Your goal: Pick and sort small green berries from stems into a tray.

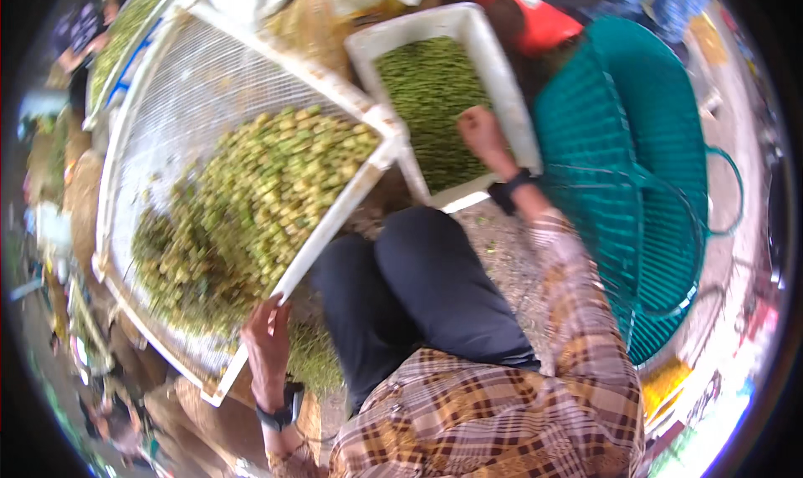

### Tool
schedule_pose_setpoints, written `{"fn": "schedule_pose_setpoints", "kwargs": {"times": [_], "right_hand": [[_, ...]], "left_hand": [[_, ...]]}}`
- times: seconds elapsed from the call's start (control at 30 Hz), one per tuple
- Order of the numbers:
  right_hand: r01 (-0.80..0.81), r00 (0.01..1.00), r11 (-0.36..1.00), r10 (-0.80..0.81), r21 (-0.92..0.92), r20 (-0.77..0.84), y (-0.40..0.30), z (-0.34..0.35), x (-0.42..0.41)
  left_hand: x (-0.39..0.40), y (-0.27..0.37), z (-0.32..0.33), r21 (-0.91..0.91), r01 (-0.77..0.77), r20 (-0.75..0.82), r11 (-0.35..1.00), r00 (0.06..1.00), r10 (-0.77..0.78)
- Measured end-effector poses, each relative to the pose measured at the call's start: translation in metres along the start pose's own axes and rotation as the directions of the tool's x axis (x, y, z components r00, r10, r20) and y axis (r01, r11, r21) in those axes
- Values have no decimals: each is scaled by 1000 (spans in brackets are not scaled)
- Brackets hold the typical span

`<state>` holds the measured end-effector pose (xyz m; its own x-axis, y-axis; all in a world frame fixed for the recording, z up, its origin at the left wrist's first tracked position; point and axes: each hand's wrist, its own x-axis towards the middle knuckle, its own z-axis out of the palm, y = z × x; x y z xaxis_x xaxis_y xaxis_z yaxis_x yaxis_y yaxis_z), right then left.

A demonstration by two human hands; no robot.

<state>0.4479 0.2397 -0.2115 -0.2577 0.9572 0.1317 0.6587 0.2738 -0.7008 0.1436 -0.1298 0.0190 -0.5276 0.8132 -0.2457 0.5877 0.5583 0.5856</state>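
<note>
My left hand (268, 343) is at the near edge of a white-framed mesh tray (339, 234), its fingers on the rim; whether they grip it is not clear. Green and yellowish buds or small fruits (282, 177), blurred, lie heaped on the mesh, with finer, stalkier bits towards the near left. My right hand (482, 133), fingers curled, is over a white foam box (514, 114) with small green pieces (426, 76) in it. Whether that hand holds anything cannot be seen.
Teal plastic baskets (583, 127) with handles stand to the right of the foam box. Green plant scraps (313, 355) lie below the tray, by my knees. Another person (81, 32) is at the upper left beside a second tray (128, 45). Plastic bags (310, 23) lie beyond the box.
</note>
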Motion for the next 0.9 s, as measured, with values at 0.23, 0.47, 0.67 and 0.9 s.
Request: {"fn": "schedule_pose_setpoints", "kwargs": {"times": [0.23, 0.47, 0.67, 0.9], "right_hand": [[308, 934, 844, -356, 439, 29, -226, -72, 48], [819, 566, 571, -820, 53, 88, -330, -18, 64], [756, 581, 617, -787, 219, 209, -395, 2, 33], [659, 606, 705, -704, 262, 370, -409, 11, 5]], "left_hand": [[34, -44, -36, 106, -77, -382, 991, 917, 112], [99, -23, -18, 336, -55, -424, 940, 883, 203], [140, -66, -11, 293, -54, -256, 955, 958, 132], [106, -52, -88, -423, -256, -450, 869, 892, 43]]}}
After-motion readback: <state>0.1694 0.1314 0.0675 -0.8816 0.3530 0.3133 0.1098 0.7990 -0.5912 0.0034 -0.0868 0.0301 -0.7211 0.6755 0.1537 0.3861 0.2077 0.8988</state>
